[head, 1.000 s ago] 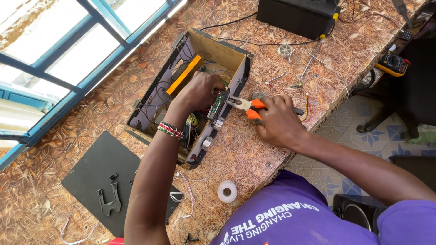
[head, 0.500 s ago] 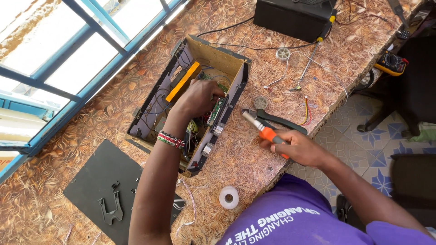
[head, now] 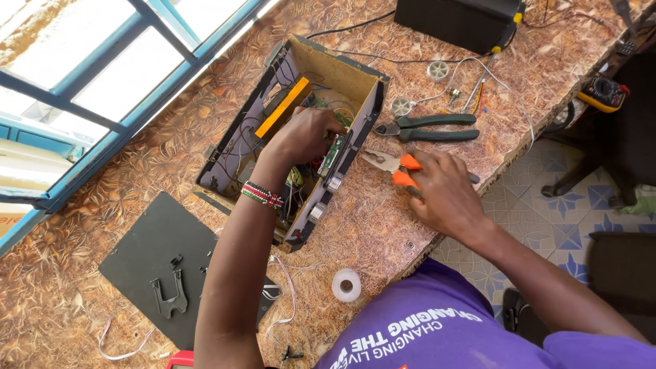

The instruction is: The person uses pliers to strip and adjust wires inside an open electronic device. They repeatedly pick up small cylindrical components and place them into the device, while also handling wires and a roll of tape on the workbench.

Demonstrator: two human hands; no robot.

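Head view: right hand [head: 444, 195] grips orange-handled pliers [head: 396, 167] just beside open box [head: 342, 75].

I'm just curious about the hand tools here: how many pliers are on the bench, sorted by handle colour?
Orange-handled pliers: 1, under the right hand.
Dark green-handled pliers: 1, lying loose on the table, touched by neither hand.
Total: 2.
The left hand holds no pliers; it is inside the open box.
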